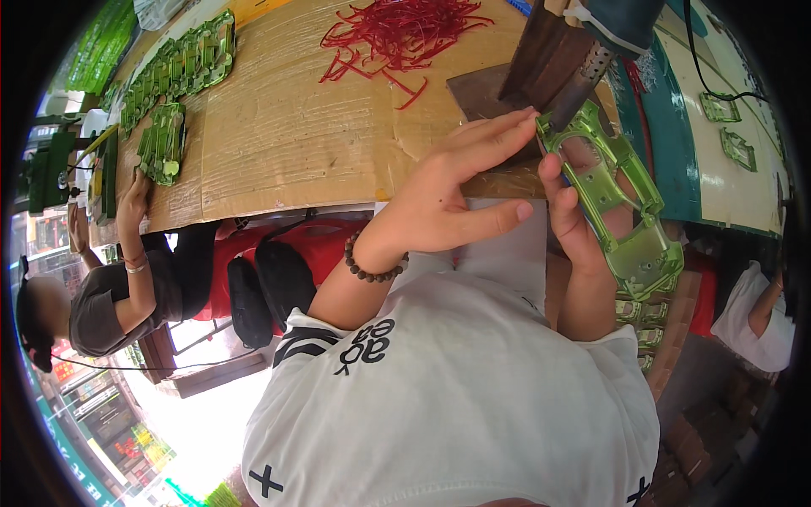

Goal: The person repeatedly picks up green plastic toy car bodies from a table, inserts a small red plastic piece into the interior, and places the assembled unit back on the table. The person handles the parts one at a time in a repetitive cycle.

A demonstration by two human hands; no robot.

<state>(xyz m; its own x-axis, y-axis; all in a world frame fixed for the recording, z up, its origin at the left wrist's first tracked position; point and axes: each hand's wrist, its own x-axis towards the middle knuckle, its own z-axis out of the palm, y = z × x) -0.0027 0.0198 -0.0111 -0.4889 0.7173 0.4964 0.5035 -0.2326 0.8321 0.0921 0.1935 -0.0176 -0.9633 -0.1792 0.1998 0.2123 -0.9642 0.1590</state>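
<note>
My right hand [583,232] grips a shiny green plastic frame [621,182] with large cut-outs; some of its fingers show through the openings. The frame's upper end sits right under the metal nozzle [579,93] of a hot-air gun [625,25]. Beside that end is my left hand [460,182], fingers stretched out and thumb held apart. Its fingertips reach the frame's upper left corner; whether they press on it I cannot tell. A beaded bracelet [372,262] circles my left wrist.
Thin red strips [401,34] lie piled on the cardboard-covered table [279,127]. Rows of green frames [182,63] stand at the far left, near a co-worker's hand [133,198]. A brown metal stand [536,55] holds the gun. More frames [646,313] fill a box by my right side.
</note>
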